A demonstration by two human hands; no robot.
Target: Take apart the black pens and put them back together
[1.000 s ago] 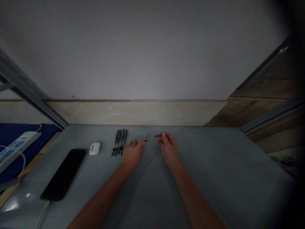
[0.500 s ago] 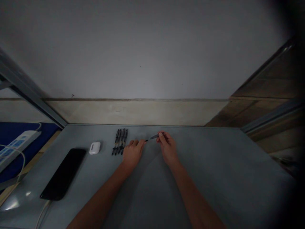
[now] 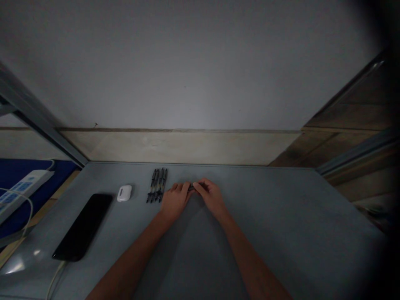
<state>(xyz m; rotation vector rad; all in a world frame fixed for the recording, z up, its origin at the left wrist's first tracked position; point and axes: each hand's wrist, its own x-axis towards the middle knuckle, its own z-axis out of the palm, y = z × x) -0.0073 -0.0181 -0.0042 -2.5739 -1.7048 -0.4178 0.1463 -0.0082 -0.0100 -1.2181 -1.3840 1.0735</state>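
Note:
Between my two hands is a dark pen (image 3: pixel 191 188), mostly covered by fingers. My left hand (image 3: pixel 175 199) is closed around its left end, and my right hand (image 3: pixel 211 196) pinches its right end; the fingertips of both almost meet. Just left of my left hand, several dark pens with clear middles (image 3: pixel 157 186) lie side by side on the grey table (image 3: pixel 281 216). Whether the held pen is in one piece or in parts is hidden by my fingers.
A white earbud case (image 3: pixel 124 193) and a black phone (image 3: pixel 83 227) with a cable plugged in lie to the left. Beyond the table's left edge is a white power strip (image 3: pixel 23 191) on blue cloth. A pale wall (image 3: pixel 187 75) rises behind the table.
My right hand has moved left and down to my left hand, bringing its pen part along. The gap that showed the thin pen tip between the hands has closed.

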